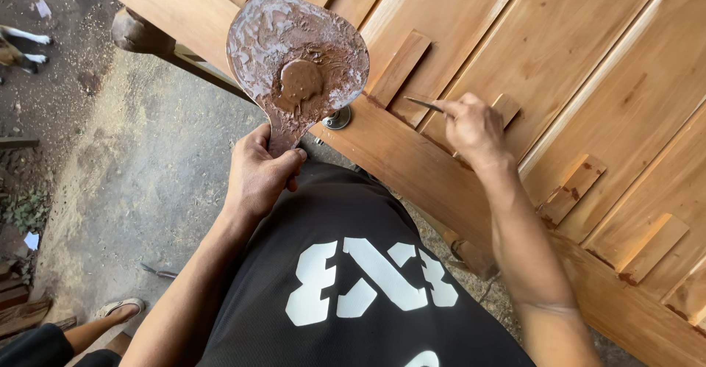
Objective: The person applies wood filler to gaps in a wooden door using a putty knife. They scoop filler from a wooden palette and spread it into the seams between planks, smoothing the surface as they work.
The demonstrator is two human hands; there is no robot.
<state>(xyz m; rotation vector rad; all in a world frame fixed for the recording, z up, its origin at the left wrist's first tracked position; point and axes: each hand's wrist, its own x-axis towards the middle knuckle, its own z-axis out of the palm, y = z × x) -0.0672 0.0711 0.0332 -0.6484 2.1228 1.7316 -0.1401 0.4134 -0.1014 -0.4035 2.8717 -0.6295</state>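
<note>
Black shirt (pixel 353 264) fills the foreground; beyond it the big wooden door panel (pixel 559 65) lies flat; a paddle-shaped board (pixel 298 58) smeared with brown filler paste rises over its edge, handle gripped in the closed left hand (pixel 257 176); right hand (pixel 474 128) pinches a thin blade (pixel 424 104) against the wood.

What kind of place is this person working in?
Probably an outdoor woodworking yard. A large panelled wooden door lies flat over bare, dusty ground. The left hand holds a paddle-shaped board smeared with brown filler, and the right hand holds a thin tool.
</note>
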